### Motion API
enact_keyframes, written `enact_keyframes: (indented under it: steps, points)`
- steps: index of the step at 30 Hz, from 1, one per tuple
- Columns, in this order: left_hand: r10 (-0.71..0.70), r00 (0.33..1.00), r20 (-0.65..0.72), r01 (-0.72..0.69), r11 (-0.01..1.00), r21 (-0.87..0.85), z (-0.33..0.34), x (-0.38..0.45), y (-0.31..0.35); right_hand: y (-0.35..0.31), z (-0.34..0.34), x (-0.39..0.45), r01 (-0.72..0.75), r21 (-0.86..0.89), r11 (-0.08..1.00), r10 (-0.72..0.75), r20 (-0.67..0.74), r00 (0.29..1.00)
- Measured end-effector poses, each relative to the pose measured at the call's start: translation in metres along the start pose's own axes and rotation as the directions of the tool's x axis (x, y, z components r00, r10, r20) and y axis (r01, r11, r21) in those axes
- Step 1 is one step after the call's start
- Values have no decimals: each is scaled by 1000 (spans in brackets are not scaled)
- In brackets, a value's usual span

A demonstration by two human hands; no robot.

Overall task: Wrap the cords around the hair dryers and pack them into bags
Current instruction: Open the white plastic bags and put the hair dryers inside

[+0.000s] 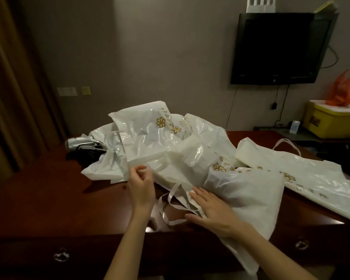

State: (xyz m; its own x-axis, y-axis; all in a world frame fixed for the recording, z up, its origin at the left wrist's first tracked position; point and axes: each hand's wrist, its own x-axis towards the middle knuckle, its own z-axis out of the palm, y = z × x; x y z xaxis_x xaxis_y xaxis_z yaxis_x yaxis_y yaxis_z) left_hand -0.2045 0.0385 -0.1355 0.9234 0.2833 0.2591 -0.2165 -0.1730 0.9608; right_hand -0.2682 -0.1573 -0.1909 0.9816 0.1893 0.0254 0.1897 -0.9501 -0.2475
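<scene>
While the right hand (212,215) lies flat and spread on the nearest bag (247,197), the left hand (140,183) pinches a bag edge in the heap (150,138) — closer to the hair dryer (83,146), which lies sideways far left on the surface (49,188), half buried, its cord hard to make out.

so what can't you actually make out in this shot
- Hair dryer, head view: only the silver barrel shows; the white bags cover the rest, so its cord is hidden.
- Bag contents: opaque plastic hides them.
- Gold print on the bags: too small and blurred to read.
- Left hand fingertips: curled at a bag edge, grip unclear.
</scene>
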Motion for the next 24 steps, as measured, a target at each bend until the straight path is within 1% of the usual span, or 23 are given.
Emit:
enact_keyframes:
  steps: [1,2,3,4,5,6,7,8,9,10,11,12,13,15,16,18,19,20,21,22,23,24]
  points:
    - [90,995,37,-90,996,3,7,-6,6,1,4,3,-28,-54,998,28,-2,1000]
    - [162,978,127,-166,986,23,19,-10,9,1,5,5,-40,-59,997,40,2,999]
    - [192,945,264,-216,974,64,32,-13,12,0,4,6,-35,-71,997,36,18,999]
    - [175,889,422,-255,957,140,44,-15,12,1,2,7,-15,-68,998,18,43,999]
    - [120,819,562,-322,906,274,54,-16,7,1,-2,7,12,-17,1000,-11,75,997]
    - [44,755,655,-416,804,425,60,-14,0,2,-8,5,33,108,994,-43,86,995]
    - [-17,714,700,-508,676,534,63,-13,-7,5,-14,1,34,238,971,-53,74,996]
    - [-41,693,719,-578,564,589,62,-11,-14,10,-18,-2,23,303,953,-38,41,998]
    - [-52,691,721,-600,513,613,60,-10,-20,13,-20,-5,7,265,964,-7,-1,1000]
    - [-65,696,715,-599,496,629,58,-11,-25,15,-19,-8,-11,136,991,15,-29,999]
    - [-77,700,710,-588,501,634,57,-14,-29,16,-14,-12,-24,15,1000,25,-31,999]
    - [-85,699,710,-587,499,637,57,-15,-31,15,-8,-13,-23,-43,999,22,-30,999]
    - [-91,694,714,-594,488,640,57,-15,-33,12,-4,-12,-20,-54,998,18,-30,999]
    - [-112,676,728,-615,457,642,56,-14,-32,5,-13,-10,1,-10,1000,-1,-32,999]
    - [-115,669,734,-625,446,640,53,-13,-30,5,-22,-9,37,-17,999,-38,-82,996]
    - [-96,678,729,-617,463,636,43,-11,-24,14,-42,-4,164,-107,981,-186,-244,952]
    - [-69,690,721,-604,495,625,37,-11,-22,20,-49,-1,193,-198,961,-240,-251,938]
    - [-24,704,710,-592,532,605,31,-13,-22,27,-52,2,181,-293,939,-240,-178,954]
    - [40,725,687,-578,577,577,24,-15,-22,34,-52,4,130,-360,924,-179,-105,978]
    - [120,754,646,-554,644,527,17,-16,-22,38,-48,5,58,-394,917,-88,-58,994]
    - [189,796,576,-503,735,454,9,-17,-22,40,-43,6,-9,-401,916,-19,-65,998]
    - [206,849,487,-416,829,374,0,-17,-21,38,-39,6,-68,-376,924,35,-95,995]
